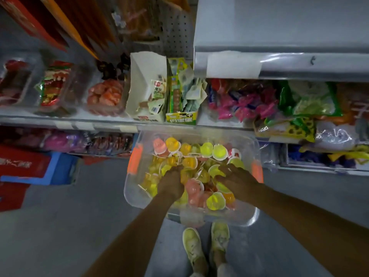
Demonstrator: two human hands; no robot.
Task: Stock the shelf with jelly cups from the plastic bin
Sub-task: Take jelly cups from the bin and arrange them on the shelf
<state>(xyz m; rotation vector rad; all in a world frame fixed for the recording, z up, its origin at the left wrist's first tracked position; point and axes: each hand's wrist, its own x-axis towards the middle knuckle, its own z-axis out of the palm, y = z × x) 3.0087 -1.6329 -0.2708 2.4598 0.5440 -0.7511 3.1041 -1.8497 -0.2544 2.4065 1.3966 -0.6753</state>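
Grey floor point(60, 226) runs along a shop aisle, and a shelf point(60, 117) unit crowded with bagged and boxed snacks fills the far side. On the floor against the shelf's lower tier stands the clear plastic bin point(131, 193) with orange handles point(134, 160) on its two short sides. It is heaped with jelly cups point(219, 151) in yellow, orange, pink and green. Two bare arms reach down into it. The left grip point(171, 181), a bare hand, has its fingers buried among the cups near the bin's middle, so I cannot tell whether it holds one. The right grip point(236, 179) lies just beside it, fingers spread and resting flat on the heap, grasping nothing. Pale yellow shoes point(191, 242) stand at the bin's near edge.
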